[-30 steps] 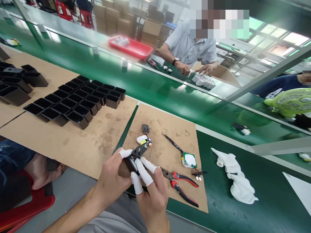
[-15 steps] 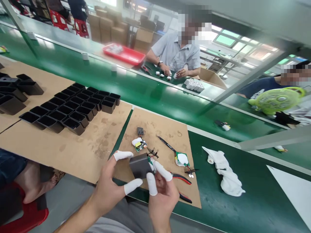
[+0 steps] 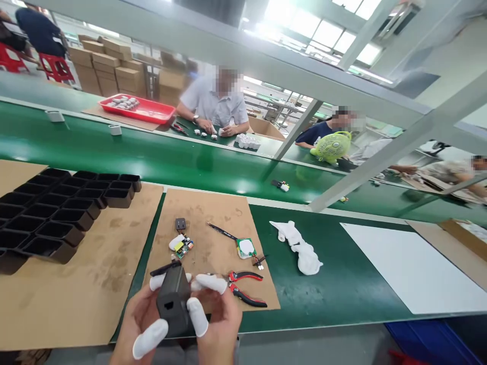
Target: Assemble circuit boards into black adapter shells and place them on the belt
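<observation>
A black plastic charger housing (image 3: 177, 301) is held between my two hands, its end with a small slot turned towards me. My left hand (image 3: 139, 314) grips its left side, with white finger cots on thumb and finger. My right hand (image 3: 220, 314), also with finger cots, presses its right side. A flat black piece (image 3: 163, 267) shows at its far end; whether it is attached I cannot tell. Just beyond lies a circuit board (image 3: 182, 246) wired to a black plug piece (image 3: 180, 224). Red-and-black pliers (image 3: 247, 276), black tweezers (image 3: 222, 230) and a green board with a white pad (image 3: 246, 247) lie to the right.
Several empty black housings (image 3: 53, 213) stand in rows on cardboard at left. Crumpled white cloth (image 3: 306, 256) and a white sheet (image 3: 411, 263) lie to the right. Across the green belt, a person (image 3: 216, 106) works beside a red tray (image 3: 152, 114). A metal post (image 3: 365, 157) slants upward at right.
The view has swung right. The housing has been turned so its slotted end faces me; the board and wires that showed at its opening are now hidden. Both hands keep hold of it.
</observation>
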A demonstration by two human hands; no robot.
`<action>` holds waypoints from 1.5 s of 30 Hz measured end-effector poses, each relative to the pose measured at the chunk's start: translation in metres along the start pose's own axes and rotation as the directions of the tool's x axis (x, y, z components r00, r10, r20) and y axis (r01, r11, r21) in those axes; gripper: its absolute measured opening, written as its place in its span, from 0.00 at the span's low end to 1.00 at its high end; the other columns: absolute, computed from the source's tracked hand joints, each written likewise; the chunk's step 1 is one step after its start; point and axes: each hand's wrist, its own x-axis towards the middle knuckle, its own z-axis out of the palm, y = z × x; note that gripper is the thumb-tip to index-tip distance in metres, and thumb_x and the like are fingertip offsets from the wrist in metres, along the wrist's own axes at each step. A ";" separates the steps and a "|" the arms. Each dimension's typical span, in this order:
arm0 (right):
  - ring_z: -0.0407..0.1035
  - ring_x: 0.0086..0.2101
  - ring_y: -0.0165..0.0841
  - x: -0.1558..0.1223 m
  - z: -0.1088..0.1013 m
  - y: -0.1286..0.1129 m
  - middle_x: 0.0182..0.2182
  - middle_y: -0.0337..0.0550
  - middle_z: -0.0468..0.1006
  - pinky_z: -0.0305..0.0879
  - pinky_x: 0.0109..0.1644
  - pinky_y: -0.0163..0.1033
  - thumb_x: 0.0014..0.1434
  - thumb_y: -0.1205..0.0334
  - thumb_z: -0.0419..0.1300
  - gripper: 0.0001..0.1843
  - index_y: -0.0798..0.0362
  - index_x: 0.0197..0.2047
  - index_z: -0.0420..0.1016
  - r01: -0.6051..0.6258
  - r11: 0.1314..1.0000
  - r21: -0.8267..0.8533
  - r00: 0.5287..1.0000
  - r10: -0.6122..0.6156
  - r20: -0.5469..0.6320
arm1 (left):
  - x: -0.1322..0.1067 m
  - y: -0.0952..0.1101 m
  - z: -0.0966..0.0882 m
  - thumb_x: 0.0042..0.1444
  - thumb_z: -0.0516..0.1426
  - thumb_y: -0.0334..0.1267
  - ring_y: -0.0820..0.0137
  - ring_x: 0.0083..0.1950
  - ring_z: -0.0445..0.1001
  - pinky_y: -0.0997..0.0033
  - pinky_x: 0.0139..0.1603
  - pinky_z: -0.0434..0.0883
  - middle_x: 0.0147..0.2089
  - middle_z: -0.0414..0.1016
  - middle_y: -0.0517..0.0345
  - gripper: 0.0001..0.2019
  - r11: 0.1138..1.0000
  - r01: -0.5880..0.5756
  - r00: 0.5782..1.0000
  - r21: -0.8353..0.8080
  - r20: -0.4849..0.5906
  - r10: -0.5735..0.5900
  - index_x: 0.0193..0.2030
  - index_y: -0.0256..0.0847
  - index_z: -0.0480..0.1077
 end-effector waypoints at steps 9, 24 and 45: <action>0.77 0.48 0.47 0.158 -0.059 -0.035 0.44 0.50 0.84 0.69 0.58 0.52 0.70 0.62 0.67 0.09 0.49 0.50 0.89 0.327 0.652 -0.684 0.932 -0.102 0.348 | 0.033 0.047 0.026 0.48 0.81 0.56 0.42 0.58 0.90 0.44 0.64 0.86 0.53 0.91 0.38 0.32 0.985 0.005 0.997 0.175 0.070 -0.018 0.54 0.38 0.84; 0.80 0.39 0.36 0.204 -0.059 -0.040 0.41 0.43 0.86 0.77 0.44 0.42 0.71 0.50 0.69 0.15 0.49 0.52 0.90 0.298 0.911 -0.286 0.910 -0.181 0.373 | 0.115 0.071 0.071 0.32 0.85 0.46 0.54 0.47 0.89 0.58 0.51 0.86 0.48 0.90 0.44 0.32 0.950 -0.003 0.992 0.311 0.118 -0.036 0.44 0.39 0.81; 0.64 0.22 0.29 0.167 -0.053 -0.075 0.24 0.36 0.75 0.55 0.21 0.34 0.69 0.64 0.71 0.09 0.43 0.42 0.94 0.352 0.900 -0.256 0.852 -0.195 0.486 | 0.107 0.051 0.067 0.43 0.78 0.41 0.62 0.39 0.85 0.66 0.42 0.85 0.43 0.88 0.52 0.21 0.815 -0.157 0.983 0.558 0.164 0.077 0.43 0.43 0.79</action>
